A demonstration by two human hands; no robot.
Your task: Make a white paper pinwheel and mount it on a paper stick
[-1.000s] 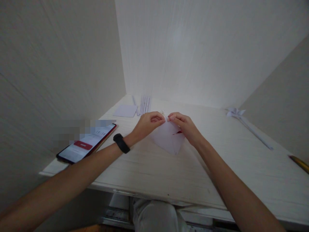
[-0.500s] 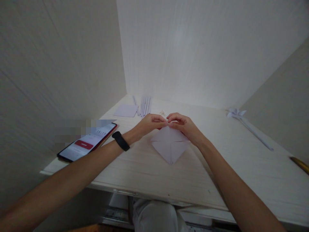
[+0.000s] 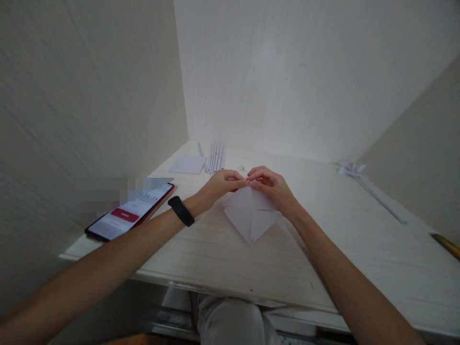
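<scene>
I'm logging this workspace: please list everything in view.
Diamond-shaped paper: 1, white, centre
Flat paper: count unclear, white, far left
Paper rods: several, white, beside flat paper
Tiny bits: uncountable, pale, behind centre
Pinwheel-like paper on a rod: 1, white, right
Phone: 1, black and red, left
Elongated object: 1, gold, right edge, cut off
Desk: 1, white, underneath
Walls: 3, off-white, left, back, right
Orange strip: 1, bottom edge
Wristband: 1, black, left wrist
Clothed leg: at least 1, pale, below desk
Left hand: 1, pinching diamond-shaped paper's far corner
Right hand: 1, same corner

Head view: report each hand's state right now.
Left hand: closed, pinching the white paper at its far corner.
Right hand: closed, pinching the same corner.
</scene>
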